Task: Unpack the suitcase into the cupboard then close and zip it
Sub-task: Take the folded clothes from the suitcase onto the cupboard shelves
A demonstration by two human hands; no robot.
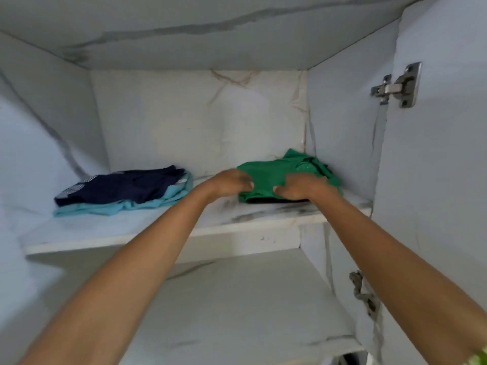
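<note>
Marble-look cupboard shelf (158, 230); left hand (229, 181), right hand (303, 187) grip pinching green garment (276, 172).

Soft matt green cloth (279, 172); smooth marble-patterned cupboard shelf (158, 227); shiny metal hinge (395, 86).

White marble-veined panels under dim, even light, with two steel hinges (396, 86) at right.

A shiny metal upper hinge (395, 86) is screwed on at the right (its arm folded). Well below it sits a duller lower hinge (365, 295). Far below the upper hinge, a dark object (351, 359) and a yellow-green scrap (481, 356) are cut off by the bottom edge and cannot be identified.
</note>
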